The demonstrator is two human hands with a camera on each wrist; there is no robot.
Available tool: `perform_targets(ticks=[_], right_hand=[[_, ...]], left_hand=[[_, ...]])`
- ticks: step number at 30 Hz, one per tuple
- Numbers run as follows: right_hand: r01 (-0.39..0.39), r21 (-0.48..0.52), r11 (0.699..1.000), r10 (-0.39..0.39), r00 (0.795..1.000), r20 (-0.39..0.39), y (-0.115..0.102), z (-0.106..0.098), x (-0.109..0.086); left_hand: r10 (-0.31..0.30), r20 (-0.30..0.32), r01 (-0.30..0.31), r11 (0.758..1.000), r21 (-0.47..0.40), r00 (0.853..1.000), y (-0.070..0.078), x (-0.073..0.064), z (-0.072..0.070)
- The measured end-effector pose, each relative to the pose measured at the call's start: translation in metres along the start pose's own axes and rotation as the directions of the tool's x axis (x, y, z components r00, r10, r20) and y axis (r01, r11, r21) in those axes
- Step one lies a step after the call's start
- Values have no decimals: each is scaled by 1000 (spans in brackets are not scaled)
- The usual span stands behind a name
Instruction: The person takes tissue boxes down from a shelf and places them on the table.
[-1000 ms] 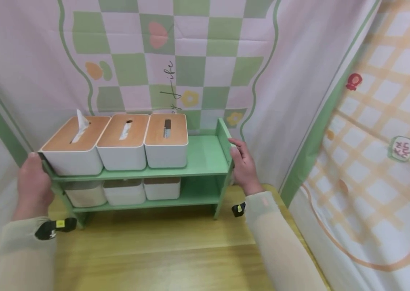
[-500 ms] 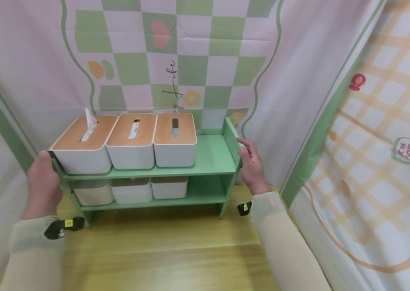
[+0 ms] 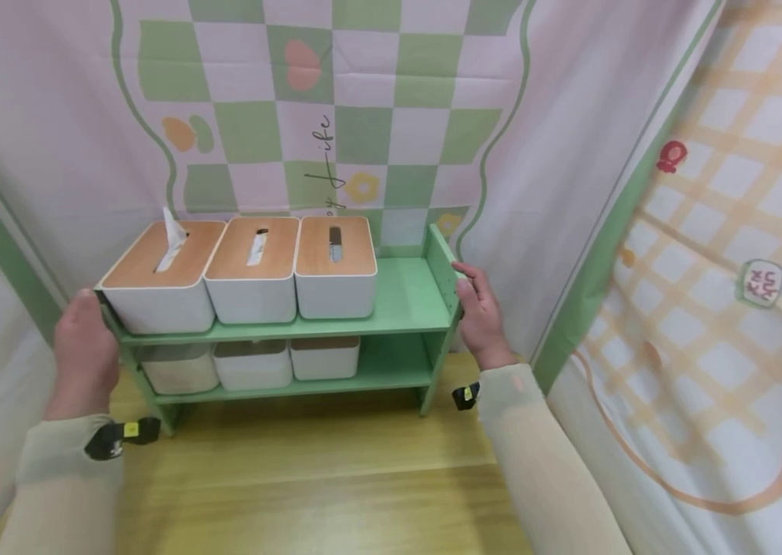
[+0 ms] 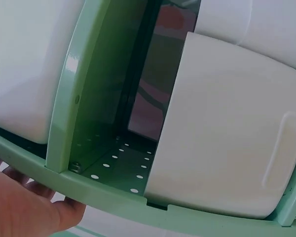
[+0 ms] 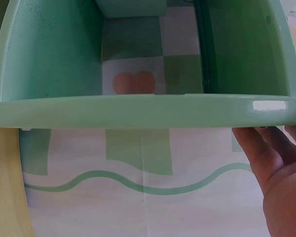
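A green two-tier shelf [image 3: 407, 297] stands on a wooden table, held at both ends. My left hand [image 3: 85, 351] grips its left side panel, thumb uppermost; in the left wrist view that hand's fingers [image 4: 69, 212] reach behind the panel edge. At the other end, my right hand [image 3: 484, 316] holds the right side panel near its upper front, with the fingers [image 5: 259, 148] passing behind the edge. Three white tissue boxes with wood-look lids line the upper tier: the left one [image 3: 162, 310] with a tissue sticking out, the middle one [image 3: 252, 301] and the right one [image 3: 337, 297].
Three white boxes sit on the lower tier: left [image 3: 179, 371], middle [image 3: 252, 368] and right [image 3: 324, 361]. Wooden tabletop [image 3: 280, 478] extends in front. A checkered curtain [image 3: 363, 131] hangs close behind the shelf, and a plaid-patterned cloth [image 3: 709, 324] hangs at the right.
Between one second and half a second ago, the shelf and its boxes shifted slightly right against the curtain, both hands along with it. Since then the shelf has hardly moved.
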State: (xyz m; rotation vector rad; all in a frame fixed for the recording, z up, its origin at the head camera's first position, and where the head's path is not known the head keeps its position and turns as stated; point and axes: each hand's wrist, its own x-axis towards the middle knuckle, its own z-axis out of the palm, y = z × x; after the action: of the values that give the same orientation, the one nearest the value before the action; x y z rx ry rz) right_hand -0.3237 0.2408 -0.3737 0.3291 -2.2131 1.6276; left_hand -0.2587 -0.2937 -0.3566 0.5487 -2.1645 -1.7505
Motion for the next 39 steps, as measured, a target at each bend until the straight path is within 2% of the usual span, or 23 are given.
perform_targets(ticks=[5,10,14,17,20,23,27,36,39], right_hand=[[9,30,1000,-9,1000,18,-1,0,1],[-12,39,999,11,1000,26,-1,0,3],[-31,43,999,29,999,35,-1,2,3],[-35,39,999,34,999,32,-1,2,3],[-40,28,999,39,999,23,-1,2,1],[-47,23,999,47,999,11,-1,2,-1],[-57,14,998,57,998,-7,-2,2,-2],[-54,8,998,55,998,-12,-7,4,-4],[-51,3,999,51,999,-16,-8,4,-5]], left_hand=[[22,8,-22,999,-33,1000,3,3,2],[20,-10,-20,999,26,1000,5,7,4],[59,-36,-57,997,56,998,7,11,4],[121,-18,-118,988,97,993,7,15,4],[189,27,-191,972,139,982,7,20,4],[255,71,-263,950,170,964,5,24,3],[314,105,-330,923,198,943,2,30,0],[322,119,-340,922,185,939,3,31,-4],[299,134,-320,931,176,945,4,32,-3]])
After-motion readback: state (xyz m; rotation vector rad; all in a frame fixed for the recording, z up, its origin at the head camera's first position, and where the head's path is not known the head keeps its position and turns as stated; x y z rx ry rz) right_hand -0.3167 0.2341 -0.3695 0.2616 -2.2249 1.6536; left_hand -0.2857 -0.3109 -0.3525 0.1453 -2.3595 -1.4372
